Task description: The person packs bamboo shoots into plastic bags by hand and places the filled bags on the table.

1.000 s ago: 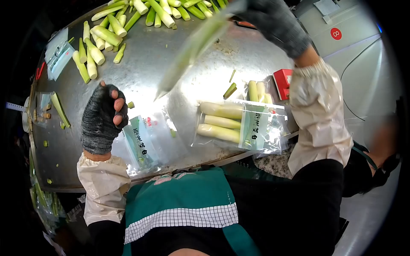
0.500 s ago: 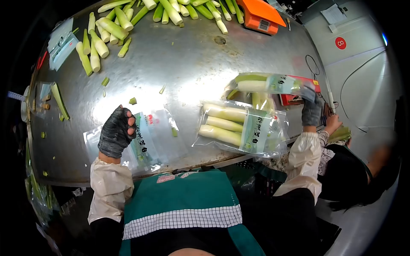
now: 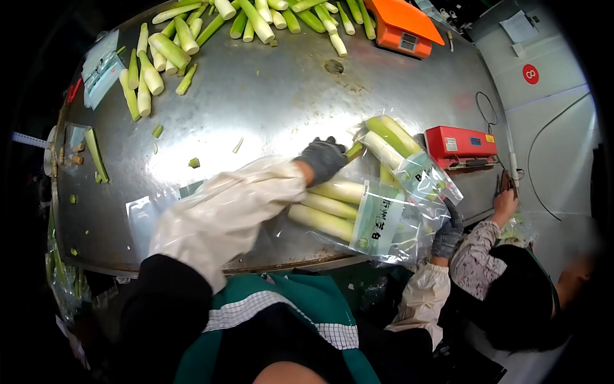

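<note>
My left hand (image 3: 322,160), in a dark grey glove, reaches across to the stems at the left end of the packed bags; what its curled fingers hold, if anything, is hidden. My right hand (image 3: 449,230), gloved too, is at the right edge of the bags, its fingers partly behind clear plastic. One bag of pale green stems (image 3: 390,142) lies tilted on top of the others. Below it is another labelled bag (image 3: 329,214) with several thick stems. Under my left sleeve, flat empty bags (image 3: 146,217) show in part.
Loose stems (image 3: 169,51) are heaped along the far side of the metal table (image 3: 256,96). An orange scale (image 3: 403,29) stands at the back, a red sealing machine (image 3: 462,147) at the right. Another person's hand (image 3: 505,203) is beside the table's right edge.
My left hand has moved right, from the flat bags to the filled ones. My right hand has come down toward me, and the bag it carried now lies on the others.
</note>
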{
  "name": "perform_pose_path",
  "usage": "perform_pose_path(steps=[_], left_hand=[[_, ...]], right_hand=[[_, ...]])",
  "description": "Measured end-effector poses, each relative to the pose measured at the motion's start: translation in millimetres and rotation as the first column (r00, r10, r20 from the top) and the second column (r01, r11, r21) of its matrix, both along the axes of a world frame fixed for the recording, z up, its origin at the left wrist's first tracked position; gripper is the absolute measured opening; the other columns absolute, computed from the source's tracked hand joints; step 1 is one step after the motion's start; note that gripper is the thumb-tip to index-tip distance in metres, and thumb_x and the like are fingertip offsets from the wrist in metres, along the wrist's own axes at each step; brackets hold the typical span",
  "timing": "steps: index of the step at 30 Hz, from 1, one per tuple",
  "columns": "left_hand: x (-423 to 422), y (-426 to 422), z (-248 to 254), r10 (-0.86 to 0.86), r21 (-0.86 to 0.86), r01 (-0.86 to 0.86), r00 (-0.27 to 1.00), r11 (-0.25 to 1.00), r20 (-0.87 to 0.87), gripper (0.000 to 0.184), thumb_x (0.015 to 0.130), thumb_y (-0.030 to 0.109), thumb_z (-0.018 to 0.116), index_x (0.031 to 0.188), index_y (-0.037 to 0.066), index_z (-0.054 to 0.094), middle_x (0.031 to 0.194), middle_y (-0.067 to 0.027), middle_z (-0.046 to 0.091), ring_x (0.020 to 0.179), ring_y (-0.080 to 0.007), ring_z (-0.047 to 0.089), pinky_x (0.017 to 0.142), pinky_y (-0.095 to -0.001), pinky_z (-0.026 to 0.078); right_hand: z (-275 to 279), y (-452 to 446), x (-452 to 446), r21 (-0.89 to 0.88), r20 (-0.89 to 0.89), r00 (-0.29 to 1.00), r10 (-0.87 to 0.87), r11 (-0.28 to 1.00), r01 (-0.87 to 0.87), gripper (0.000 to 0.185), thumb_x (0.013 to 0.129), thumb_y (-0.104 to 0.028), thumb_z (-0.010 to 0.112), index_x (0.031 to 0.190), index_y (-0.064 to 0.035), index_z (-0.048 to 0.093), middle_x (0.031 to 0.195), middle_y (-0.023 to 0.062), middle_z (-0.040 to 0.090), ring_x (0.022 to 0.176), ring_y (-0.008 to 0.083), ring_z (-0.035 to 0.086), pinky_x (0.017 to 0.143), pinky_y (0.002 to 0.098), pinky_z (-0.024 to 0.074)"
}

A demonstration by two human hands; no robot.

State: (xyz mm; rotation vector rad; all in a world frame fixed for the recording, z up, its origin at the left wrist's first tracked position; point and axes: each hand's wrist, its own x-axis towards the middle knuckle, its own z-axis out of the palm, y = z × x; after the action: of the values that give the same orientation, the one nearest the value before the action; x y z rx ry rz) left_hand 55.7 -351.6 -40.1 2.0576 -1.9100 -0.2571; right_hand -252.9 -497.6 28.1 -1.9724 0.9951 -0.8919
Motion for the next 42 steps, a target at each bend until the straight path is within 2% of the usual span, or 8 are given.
perform_pose_path(steps=[7, 17, 20, 23, 27, 29, 37, 42], left_hand=[[7, -47, -17, -0.278, 0.066, 0.270, 0.927, 0.961, 0.253, 0.015, 0.072, 0.016, 0.049, 0.076, 0.013, 0.063, 0.098, -0.0049, 0.055, 0.097, -0.0231, 0.049, 0.074, -0.0397, 0.042], [156, 166, 25, 0.400, 0.004, -0.413, 0.884, 0.911, 0.240, 0.017, 0.064, 0.009, 0.059, 0.081, 0.007, 0.059, 0.087, -0.0116, 0.056, 0.084, -0.0291, 0.050, 0.073, -0.0394, 0.043], [152, 265, 42, 0.776, -0.215, -0.748, 0.622, 0.628, 0.104, 0.015, 0.072, 0.013, 0.059, 0.085, 0.006, 0.060, 0.093, -0.0136, 0.058, 0.092, -0.0300, 0.051, 0.080, -0.0376, 0.041], [109, 343, 45, 0.963, -0.222, -0.944, 0.262, 0.242, -0.065, 0.013, 0.074, 0.013, 0.061, 0.084, 0.004, 0.061, 0.085, -0.0127, 0.060, 0.082, -0.0298, 0.056, 0.075, -0.0344, 0.043], [22, 395, 9, 0.974, -0.162, -0.963, 0.199, 0.215, 0.106, 0.025, 0.068, 0.018, 0.068, 0.089, 0.007, 0.060, 0.088, -0.0116, 0.059, 0.090, -0.0273, 0.053, 0.080, -0.0348, 0.042], [-17, 390, 5, 0.955, -0.060, -0.956, 0.280, 0.287, 0.098, 0.049, 0.063, 0.027, 0.071, 0.104, 0.009, 0.053, 0.106, -0.0135, 0.050, 0.102, -0.0309, 0.044, 0.085, -0.0397, 0.038], [-56, 328, 24, 0.794, 0.469, -0.754, 0.586, 0.460, 0.163, 0.107, 0.051, 0.056, 0.069, 0.135, 0.015, 0.015, 0.141, -0.0127, 0.005, 0.129, -0.0361, -0.002, 0.096, -0.0610, 0.003], [-53, 332, 13, 0.806, 0.571, -0.701, 0.581, 0.426, 0.112, 0.109, 0.048, 0.055, 0.071, 0.135, 0.016, 0.018, 0.141, -0.0134, 0.007, 0.130, -0.0354, -0.002, 0.097, -0.0591, 0.000]], right_hand=[[-24, -20, -27, -0.170, -0.148, 0.981, 0.124, 0.974, -0.149, 0.035, 0.077, -0.011, 0.038, 0.103, 0.0019, 0.057, 0.106, 0.0149, 0.057, 0.100, 0.0254, 0.052, 0.090, 0.0336, 0.0368], [30, -81, -63, -0.231, -0.686, 0.728, 0.021, 0.942, -0.245, 0.025, 0.086, -0.002, 0.038, 0.102, 0.0038, 0.056, 0.105, 0.0138, 0.055, 0.103, 0.0255, 0.051, 0.086, 0.0327, 0.0412], [69, -33, -50, -0.770, -0.634, 0.712, -0.301, 0.327, -0.548, 0.020, 0.084, -0.001, 0.046, 0.101, 0.0048, 0.055, 0.106, 0.0119, 0.054, 0.105, 0.0255, 0.050, 0.081, 0.0309, 0.0443], [80, -22, -38, -0.782, -0.622, 0.715, -0.319, 0.201, -0.590, 0.021, 0.084, -0.001, 0.047, 0.103, 0.0036, 0.054, 0.104, 0.0121, 0.055, 0.100, 0.0269, 0.052, 0.078, 0.0309, 0.0456], [58, 64, 35, -0.425, -0.782, 0.594, -0.191, 0.859, -0.284, 0.023, 0.082, -0.006, 0.051, 0.103, 0.0035, 0.053, 0.097, 0.0118, 0.057, 0.089, 0.0184, 0.054, 0.079, 0.0290, 0.0424], [60, 99, 65, -0.231, -0.229, 0.973, 0.032, 0.969, -0.087, 0.020, 0.082, -0.005, 0.050, 0.100, 0.0012, 0.055, 0.096, 0.0096, 0.057, 0.082, 0.0125, 0.052, 0.072, 0.0264, 0.0432], [-10, 219, 184, 0.165, -0.602, 0.191, 0.775, 0.355, -0.920, 0.023, 0.080, -0.020, 0.052, 0.096, -0.0038, 0.056, 0.096, 0.0159, 0.057, 0.087, 0.0296, 0.055, 0.074, 0.0361, 0.0448], [-33, 256, 195, 0.135, -0.605, 0.278, 0.746, 0.440, -0.888, 0.042, 0.076, -0.026, 0.056, 0.110, -0.0023, 0.049, 0.112, 0.0185, 0.048, 0.097, 0.0318, 0.051, 0.083, 0.0389, 0.0417]])
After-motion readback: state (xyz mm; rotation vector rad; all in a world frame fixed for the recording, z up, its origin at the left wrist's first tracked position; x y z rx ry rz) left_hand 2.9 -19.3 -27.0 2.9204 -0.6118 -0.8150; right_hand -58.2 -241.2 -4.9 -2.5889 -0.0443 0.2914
